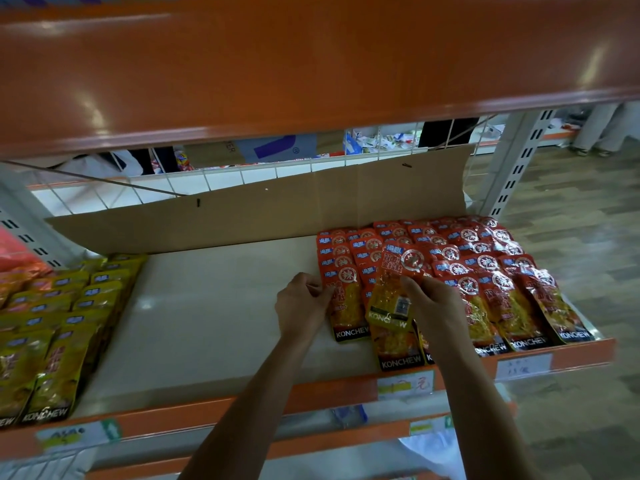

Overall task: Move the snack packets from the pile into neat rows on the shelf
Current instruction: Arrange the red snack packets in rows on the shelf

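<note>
Restocking in progress: a person's right hand [433, 306] holds a red Konchew snack packet [398, 271], fingers clamped on its lower half. It hangs just above the rows of red packets [485, 265] laid in front of the right end of the cardboard sheet [242, 216]. The left hand [304, 306] steadies the front packet [346, 306] of the leftmost row, fingers curled onto its edge. Several red rows look finished. Bare shelf [214, 306] in front of the sheet's middle is likely still to fill. Yellow packets [69, 306] occupy the space in front of its left end. The pile is out of view.
</note>
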